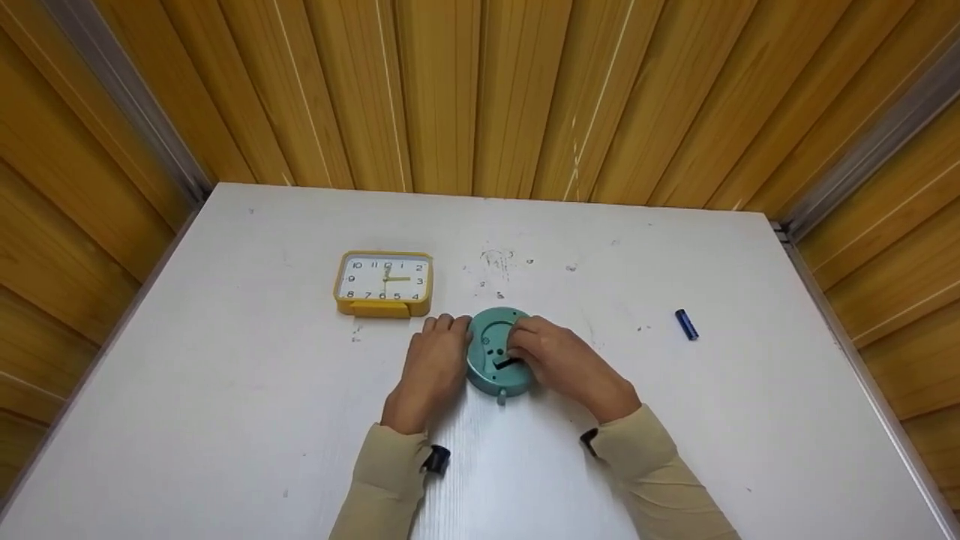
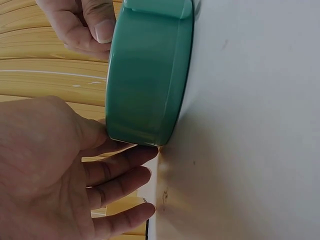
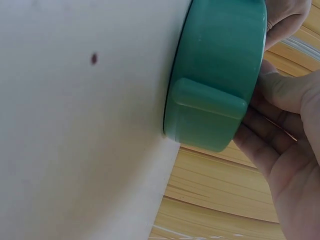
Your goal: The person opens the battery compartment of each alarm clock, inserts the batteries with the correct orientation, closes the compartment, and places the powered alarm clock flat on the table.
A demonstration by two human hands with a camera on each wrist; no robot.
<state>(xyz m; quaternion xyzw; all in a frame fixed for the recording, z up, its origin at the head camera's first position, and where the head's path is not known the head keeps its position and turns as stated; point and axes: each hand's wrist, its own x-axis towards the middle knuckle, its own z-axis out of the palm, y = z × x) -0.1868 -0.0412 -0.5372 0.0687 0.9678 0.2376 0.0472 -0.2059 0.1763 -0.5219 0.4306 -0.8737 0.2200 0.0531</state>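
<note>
A round green alarm clock (image 1: 487,379) lies back side up on the white table, with small knobs and a dark slot on its back. My left hand (image 1: 439,356) rests against its left rim. In the left wrist view, that hand's (image 2: 55,165) fingers stretch fairly straight and touch the clock's side (image 2: 145,75). My right hand (image 1: 559,364) is over the right part of the clock's back, its fingers bent by the dark slot. Whatever lies between those fingertips is hidden. In the right wrist view, the right hand (image 3: 292,130) is partly behind the clock (image 3: 215,65).
A yellow rectangular clock (image 1: 385,279) sits face up, left of the green one. Off to the right lies a blue battery (image 1: 686,325). The white table (image 1: 225,420) has dark scuffs, and wood-patterned panels (image 1: 480,97) surround its back and sides.
</note>
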